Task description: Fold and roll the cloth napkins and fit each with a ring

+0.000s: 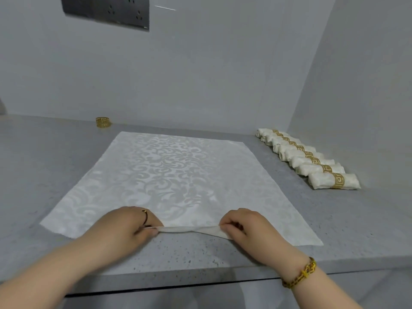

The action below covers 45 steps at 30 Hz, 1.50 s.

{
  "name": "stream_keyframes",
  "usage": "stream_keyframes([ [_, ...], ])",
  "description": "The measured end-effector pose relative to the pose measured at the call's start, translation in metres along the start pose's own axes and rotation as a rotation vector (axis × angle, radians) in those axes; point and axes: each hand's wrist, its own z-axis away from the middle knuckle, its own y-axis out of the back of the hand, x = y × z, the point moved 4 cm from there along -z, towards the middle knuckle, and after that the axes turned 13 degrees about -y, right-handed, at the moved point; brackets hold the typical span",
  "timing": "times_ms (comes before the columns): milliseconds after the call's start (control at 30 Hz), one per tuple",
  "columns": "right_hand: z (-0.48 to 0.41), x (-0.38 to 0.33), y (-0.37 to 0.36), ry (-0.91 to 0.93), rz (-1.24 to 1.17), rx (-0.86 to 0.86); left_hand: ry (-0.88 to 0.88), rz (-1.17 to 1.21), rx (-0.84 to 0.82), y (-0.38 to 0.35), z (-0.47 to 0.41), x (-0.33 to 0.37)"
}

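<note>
A white damask napkin (174, 175) lies spread flat on the grey speckled counter (44, 166). Its near edge is lifted and folded over a little between my hands. My left hand (124, 226) pinches that edge left of the middle. My right hand (245, 224) pinches the same edge just to the right. A single gold ring (103, 122) stands at the back left by the wall. Several rolled napkins with gold rings (312, 160) lie in a diagonal row at the right.
Grey walls close the counter at the back and on the right. A dark socket panel (104, 12) hangs on the back wall. The counter's front edge (178, 284) runs just below my wrists.
</note>
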Motion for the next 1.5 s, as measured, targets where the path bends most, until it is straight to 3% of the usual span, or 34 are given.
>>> stream_keyframes([
  [200, -0.004, 0.003, 0.000, -0.078, -0.059, -0.065, 0.167, 0.168, 0.127, 0.019, 0.011, -0.016],
  [400, -0.019, -0.006, 0.001, 0.035, 0.196, -0.013, 0.222, 0.127, 0.050, 0.030, 0.013, -0.027],
  [600, -0.025, -0.008, -0.003, 0.176, 0.307, 0.076, 0.282, 0.116, -0.060, 0.033, 0.015, -0.051],
  [833, -0.014, 0.026, 0.003, 0.277, 0.342, 0.229, 0.245, 0.097, 0.030, 0.031, 0.020, -0.059],
  [933, -0.007, 0.045, 0.013, 0.257, 0.317, 0.281, 0.184, 0.049, 0.054, 0.030, 0.022, -0.062],
  [1100, -0.003, 0.047, 0.011, 0.350, 0.309, 0.265, -0.268, -0.302, 0.064, 0.026, 0.017, -0.047],
  [1167, -0.002, 0.046, 0.012, 0.339, 0.335, 0.227, -0.369, -0.382, 0.066, 0.018, 0.019, -0.042],
  [1367, 0.014, 0.048, 0.019, 0.303, 0.352, 0.152, -0.341, -0.387, 0.217, 0.019, 0.040, -0.045],
  [1500, 0.020, 0.058, 0.020, 0.213, 0.145, 0.151, -0.297, -0.420, 0.257, 0.018, 0.043, -0.044],
])
